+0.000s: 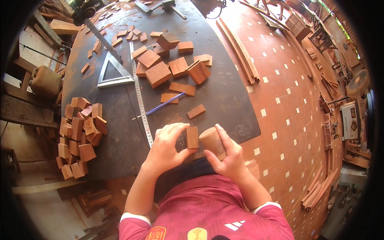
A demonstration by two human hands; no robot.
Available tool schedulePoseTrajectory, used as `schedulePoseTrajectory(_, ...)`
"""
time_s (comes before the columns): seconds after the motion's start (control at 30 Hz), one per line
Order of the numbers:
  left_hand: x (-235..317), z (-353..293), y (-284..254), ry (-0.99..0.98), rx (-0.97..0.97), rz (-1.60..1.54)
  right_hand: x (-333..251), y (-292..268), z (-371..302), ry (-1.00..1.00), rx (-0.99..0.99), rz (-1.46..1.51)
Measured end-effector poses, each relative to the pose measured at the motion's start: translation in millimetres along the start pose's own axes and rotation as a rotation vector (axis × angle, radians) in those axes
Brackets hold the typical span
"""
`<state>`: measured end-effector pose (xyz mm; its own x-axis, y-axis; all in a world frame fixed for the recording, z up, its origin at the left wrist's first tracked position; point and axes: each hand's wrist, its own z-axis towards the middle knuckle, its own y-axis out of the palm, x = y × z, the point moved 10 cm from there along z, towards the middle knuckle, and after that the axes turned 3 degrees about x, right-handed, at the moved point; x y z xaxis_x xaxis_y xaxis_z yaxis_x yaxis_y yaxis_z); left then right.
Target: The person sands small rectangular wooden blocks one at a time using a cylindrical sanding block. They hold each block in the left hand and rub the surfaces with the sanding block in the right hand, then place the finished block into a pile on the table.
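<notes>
Near the front edge of the dark table, my left hand (168, 145) is closed on a small reddish-brown wooden block (192, 137), gripped between fingers and thumb. Beside it, my right hand (230, 154) grips a light brown cylinder (213, 143) that looks like wood, its round end tilted up toward the block. A narrow gap shows between block and cylinder. Just beyond my hands lies a loose flat wooden block (196, 111). Farther off, a blue pen (166, 103) rests partly over another flat block (169, 98).
A heap of larger wooden blocks (159, 74) occupies the table's middle, and small blocks (75, 130) pile up at its left edge. A measuring tape (139, 93) runs lengthwise beside a metal set square (114, 72). Long wooden strips (239, 52) lie on the tiled floor to the right.
</notes>
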<state>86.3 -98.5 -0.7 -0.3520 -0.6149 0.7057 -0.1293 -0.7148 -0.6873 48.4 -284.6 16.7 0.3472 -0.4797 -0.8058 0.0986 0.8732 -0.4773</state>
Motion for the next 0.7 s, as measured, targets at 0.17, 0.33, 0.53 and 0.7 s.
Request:
schedulePoseTrajectory(0.17,1.0,0.3,0.3,-0.001,0.023,-0.018,-18.3,5.6,-5.6,-0.083,-0.086,-0.060)
schedulePoseTrajectory(0.33,5.5,-1.9,0.4,0.020,0.078,0.002,-20.3,10.0,14.3,-0.141,-0.025,-0.144)
schedulePoseTrajectory(0.53,7.6,-4.4,-0.1,0.053,0.097,0.030,-41.2,9.9,4.9,-0.310,-0.179,-0.305)
schedulePoseTrajectory(0.7,7.4,-3.2,1.4,0.049,0.083,-0.006,-28.5,9.5,40.8,-0.311,-0.210,-0.157)
